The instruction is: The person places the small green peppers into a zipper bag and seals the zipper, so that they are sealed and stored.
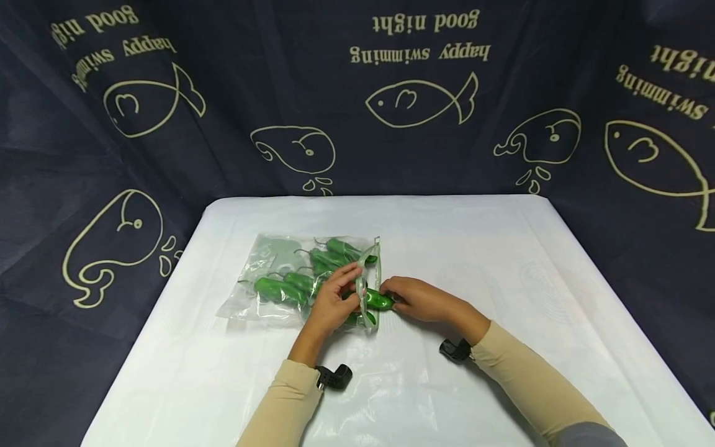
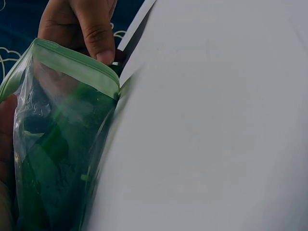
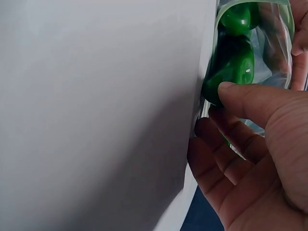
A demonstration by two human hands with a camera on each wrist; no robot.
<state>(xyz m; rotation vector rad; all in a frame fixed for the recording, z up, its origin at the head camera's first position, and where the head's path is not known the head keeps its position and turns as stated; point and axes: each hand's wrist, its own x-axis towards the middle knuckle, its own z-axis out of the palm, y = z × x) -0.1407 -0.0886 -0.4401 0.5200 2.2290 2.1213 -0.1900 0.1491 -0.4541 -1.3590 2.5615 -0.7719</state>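
A clear zip bag [image 1: 237, 304] with a pale green zip strip [image 2: 72, 70] lies on its side, its mouth facing right. Several green peppers [image 1: 279, 290] show through the plastic. My left hand [image 1: 333, 301] grips the bag at its mouth, thumb and fingers at the edge, and the mouth gapes. At the opening my right hand [image 1: 421, 299] pinches the tip end of a green pepper [image 3: 236, 70], thumb on top and fingers beneath. The rest of that pepper is inside the bag. Another pepper [image 3: 236, 19] sits beside it within the mouth.
The bag rests on a white-covered table [image 1: 475, 236]. A dark blue cloth [image 1: 346, 161] with fish and whale drawings hangs behind and around it. Black wrist cameras [image 1: 337, 377] are strapped on both forearms, over beige sleeves [image 1: 285, 403].
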